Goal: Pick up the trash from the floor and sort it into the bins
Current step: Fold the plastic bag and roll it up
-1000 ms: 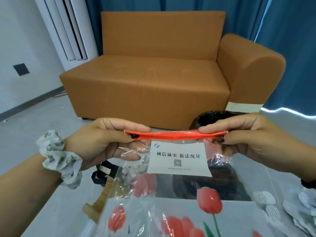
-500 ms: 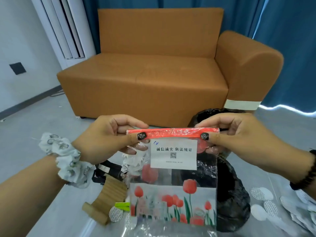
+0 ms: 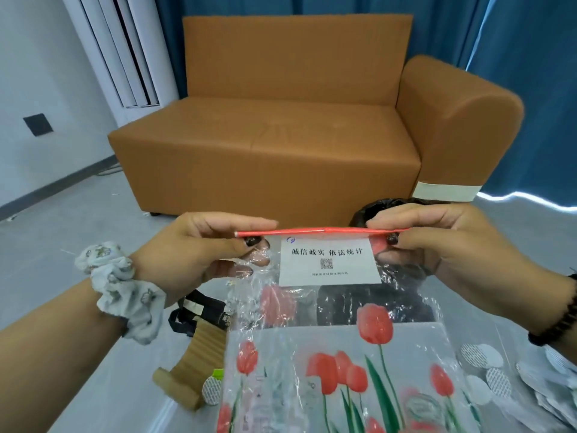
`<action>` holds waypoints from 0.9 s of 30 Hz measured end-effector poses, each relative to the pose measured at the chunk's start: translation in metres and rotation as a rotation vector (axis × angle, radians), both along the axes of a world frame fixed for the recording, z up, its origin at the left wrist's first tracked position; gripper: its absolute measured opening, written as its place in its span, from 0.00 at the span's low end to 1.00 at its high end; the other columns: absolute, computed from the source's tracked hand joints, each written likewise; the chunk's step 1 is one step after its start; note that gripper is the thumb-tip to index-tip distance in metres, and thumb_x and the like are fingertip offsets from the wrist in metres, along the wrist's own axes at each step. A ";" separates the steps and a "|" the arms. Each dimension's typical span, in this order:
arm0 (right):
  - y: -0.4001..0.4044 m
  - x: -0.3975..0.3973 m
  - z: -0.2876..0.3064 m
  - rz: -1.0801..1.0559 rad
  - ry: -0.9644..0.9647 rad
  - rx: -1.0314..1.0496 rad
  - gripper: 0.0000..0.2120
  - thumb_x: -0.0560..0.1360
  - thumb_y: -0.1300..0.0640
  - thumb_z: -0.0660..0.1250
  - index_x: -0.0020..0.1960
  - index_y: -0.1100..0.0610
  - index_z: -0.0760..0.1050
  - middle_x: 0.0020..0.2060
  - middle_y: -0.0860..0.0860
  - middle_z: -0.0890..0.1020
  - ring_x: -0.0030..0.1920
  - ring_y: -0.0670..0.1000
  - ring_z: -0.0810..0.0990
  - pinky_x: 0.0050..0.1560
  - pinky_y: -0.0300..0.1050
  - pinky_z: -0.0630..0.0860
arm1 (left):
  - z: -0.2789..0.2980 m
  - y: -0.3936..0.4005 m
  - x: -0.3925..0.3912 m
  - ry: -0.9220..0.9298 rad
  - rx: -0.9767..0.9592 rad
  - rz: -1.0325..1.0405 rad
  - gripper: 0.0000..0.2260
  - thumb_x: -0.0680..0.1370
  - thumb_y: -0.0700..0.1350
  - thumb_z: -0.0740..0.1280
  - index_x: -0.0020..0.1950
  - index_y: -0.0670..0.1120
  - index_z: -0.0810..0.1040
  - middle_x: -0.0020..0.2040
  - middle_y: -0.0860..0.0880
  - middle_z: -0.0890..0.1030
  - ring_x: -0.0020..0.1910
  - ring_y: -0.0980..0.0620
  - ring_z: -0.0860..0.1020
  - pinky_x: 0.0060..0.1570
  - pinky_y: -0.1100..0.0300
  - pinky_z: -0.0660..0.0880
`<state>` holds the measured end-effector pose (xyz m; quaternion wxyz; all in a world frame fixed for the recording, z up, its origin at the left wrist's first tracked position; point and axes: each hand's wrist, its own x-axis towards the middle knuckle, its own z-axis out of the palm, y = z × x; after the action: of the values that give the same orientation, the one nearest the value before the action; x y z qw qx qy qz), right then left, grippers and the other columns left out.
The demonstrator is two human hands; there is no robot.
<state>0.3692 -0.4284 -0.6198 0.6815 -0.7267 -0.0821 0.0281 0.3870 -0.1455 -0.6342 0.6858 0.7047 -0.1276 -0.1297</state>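
**Zip bag held level by both hands, over floor litter**

Item 1. Clear plastic zip bag (image 3: 337, 354), printed with red tulips. Held up at frame centre, hanging down toward 6 o'clock. Red zip strip (image 3: 321, 231) runs level along its top edge. White printed label (image 3: 327, 265) with a small square code sits just under the strip.

Item 2. Left hand (image 3: 199, 254), at 9 o'clock of the bag. Grip: thumb and forefinger pinch the left end of the red zip strip; lower fingers curl behind the plastic. A pale floral scrunchie (image 3: 121, 289) circles the wrist.

Item 3. Right hand (image 3: 437, 245), at 3 o'clock of the bag. Grip: thumb and fingers pinch the right end of the strip. A dark bead bracelet (image 3: 559, 320) sits on the wrist.

Item 4. Black bin bag (image 3: 374, 207), its mouth open, behind the zip bag at 12 o'clock of it, partly seen through the clear plastic.

Item 5. Floor litter. Corrugated cardboard piece (image 3: 193, 364) at 7 o'clock, touching the bag's left edge in view; a black strap-like item (image 3: 199, 310) just above it. Round white foil-like discs (image 3: 496, 379) scattered at 4 o'clock; one disc (image 3: 212, 390) beside the cardboard.

Item 6. Background. Orange sofa (image 3: 281, 145) at 12 o'clock, blue curtains (image 3: 530, 73) behind it, grey floor (image 3: 78, 214).
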 end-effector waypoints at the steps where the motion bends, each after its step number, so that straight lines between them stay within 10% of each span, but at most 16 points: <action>1: 0.000 -0.001 0.000 0.010 -0.004 -0.001 0.14 0.70 0.74 0.65 0.39 0.59 0.85 0.45 0.57 0.84 0.45 0.59 0.83 0.47 0.50 0.81 | 0.001 -0.002 -0.002 0.026 -0.003 0.006 0.16 0.72 0.30 0.65 0.43 0.49 0.86 0.39 0.46 0.84 0.36 0.54 0.83 0.33 0.64 0.79; 7: 0.002 -0.004 0.000 -0.021 -0.035 -0.088 0.10 0.67 0.70 0.70 0.43 0.58 0.84 0.44 0.52 0.86 0.38 0.51 0.85 0.33 0.34 0.78 | 0.004 -0.002 -0.004 -0.061 0.007 0.011 0.12 0.62 0.42 0.77 0.44 0.47 0.86 0.40 0.45 0.85 0.38 0.52 0.84 0.35 0.65 0.79; 13: 0.001 -0.002 -0.004 0.052 -0.005 -0.189 0.10 0.62 0.63 0.74 0.44 0.55 0.84 0.42 0.57 0.86 0.42 0.56 0.85 0.46 0.45 0.82 | 0.001 -0.003 -0.001 -0.102 0.067 0.093 0.14 0.65 0.39 0.71 0.48 0.49 0.84 0.44 0.44 0.85 0.41 0.51 0.84 0.37 0.63 0.79; 18: 0.004 -0.004 -0.003 0.022 -0.054 -0.136 0.09 0.69 0.69 0.70 0.44 0.58 0.83 0.35 0.59 0.84 0.30 0.52 0.83 0.28 0.36 0.77 | -0.003 -0.002 -0.001 0.008 0.028 -0.043 0.17 0.59 0.51 0.81 0.44 0.48 0.83 0.44 0.46 0.84 0.45 0.47 0.84 0.40 0.59 0.81; 27: 0.003 -0.001 -0.009 0.049 -0.269 -0.106 0.13 0.68 0.77 0.67 0.41 0.62 0.84 0.45 0.56 0.82 0.37 0.58 0.84 0.39 0.42 0.81 | -0.003 -0.008 -0.003 0.063 -0.064 -0.016 0.09 0.67 0.37 0.67 0.43 0.47 0.83 0.41 0.45 0.83 0.38 0.49 0.83 0.36 0.60 0.80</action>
<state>0.3679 -0.4251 -0.6287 0.6241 -0.7566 -0.1888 -0.0490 0.3838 -0.1532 -0.6368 0.7105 0.6770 -0.1155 -0.1532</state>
